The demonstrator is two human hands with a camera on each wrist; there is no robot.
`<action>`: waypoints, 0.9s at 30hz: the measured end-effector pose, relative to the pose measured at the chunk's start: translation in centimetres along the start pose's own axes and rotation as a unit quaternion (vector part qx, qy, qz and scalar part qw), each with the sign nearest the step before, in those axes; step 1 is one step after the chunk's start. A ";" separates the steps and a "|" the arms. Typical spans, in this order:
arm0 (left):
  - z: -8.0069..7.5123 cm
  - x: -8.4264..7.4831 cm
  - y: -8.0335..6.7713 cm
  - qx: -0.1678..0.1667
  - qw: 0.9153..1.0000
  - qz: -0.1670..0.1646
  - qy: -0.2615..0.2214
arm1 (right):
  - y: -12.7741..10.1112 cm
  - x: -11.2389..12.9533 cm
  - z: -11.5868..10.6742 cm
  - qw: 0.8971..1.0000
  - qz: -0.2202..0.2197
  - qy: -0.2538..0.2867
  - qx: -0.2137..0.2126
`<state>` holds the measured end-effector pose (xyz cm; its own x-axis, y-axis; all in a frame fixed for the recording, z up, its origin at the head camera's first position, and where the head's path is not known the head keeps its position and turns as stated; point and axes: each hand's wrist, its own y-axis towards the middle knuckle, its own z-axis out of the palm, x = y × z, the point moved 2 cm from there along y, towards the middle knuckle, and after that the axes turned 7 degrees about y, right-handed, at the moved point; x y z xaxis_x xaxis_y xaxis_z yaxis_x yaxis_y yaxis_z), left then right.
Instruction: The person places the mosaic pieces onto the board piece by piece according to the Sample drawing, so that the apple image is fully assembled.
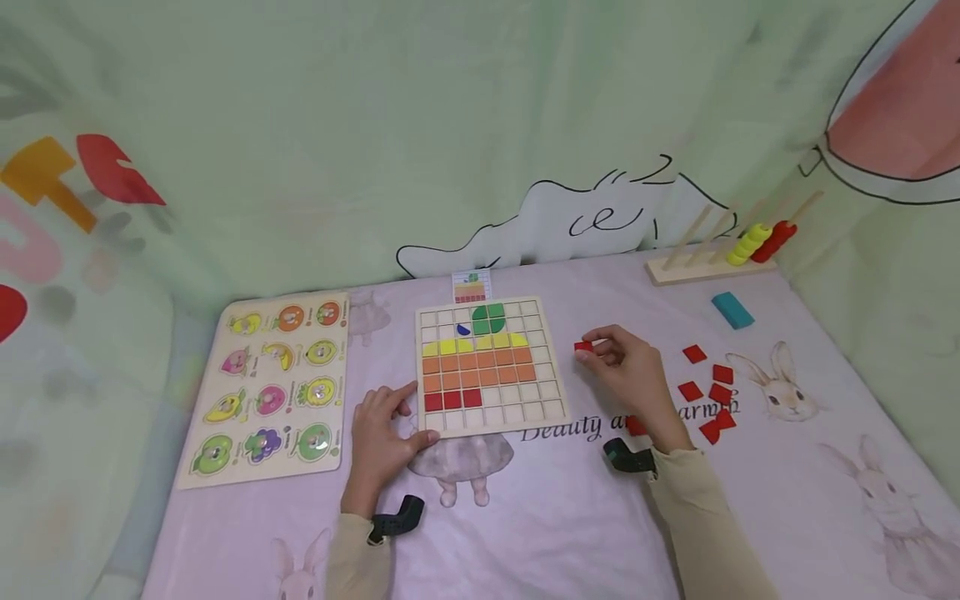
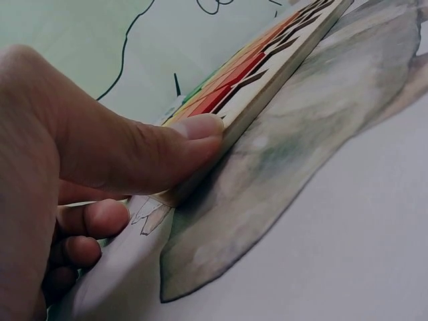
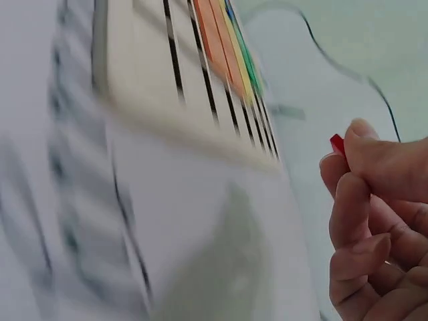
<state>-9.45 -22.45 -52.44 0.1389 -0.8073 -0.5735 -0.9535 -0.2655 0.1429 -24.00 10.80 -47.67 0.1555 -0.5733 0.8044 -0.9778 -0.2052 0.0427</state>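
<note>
My right hand [image 1: 632, 372] pinches a small red square tile [image 1: 582, 347] between thumb and fingertips, in the air to the right of the wooden grid board [image 1: 553, 409]. The right wrist view shows only a sliver of that tile [image 3: 338, 144]. At the board's near left corner, my left hand [image 1: 377, 435] has thumb and index finger spread, touching the near and left edges; its thumb [image 2: 200, 127] rests against the rim. Green, blue, yellow and orange pieces fill upper cells of the board, with three red tiles [image 1: 452, 399] in a row below the orange ones.
Loose red tiles [image 1: 690, 391] lie to the right, one partly under my right wrist. A blue-green block [image 1: 732, 310] and a peg stand [image 1: 712, 270] with yellow and red beads are farther back. A fruit puzzle board [image 1: 258, 400] lies left; a small pattern card [image 1: 471, 287] touches the back.
</note>
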 end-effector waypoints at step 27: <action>-0.2 0.0 0.2 0.010 1.000 -0.001 -0.006 | -1.9 4.5 9.5 0.986 -0.066 -0.001 0.153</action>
<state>-9.56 -22.62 -52.21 0.1378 -0.8002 -0.5836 -0.9582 -0.2568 0.1259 -20.13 1.08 -49.73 0.2787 -0.5268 0.8030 -0.8613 -0.5070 -0.0336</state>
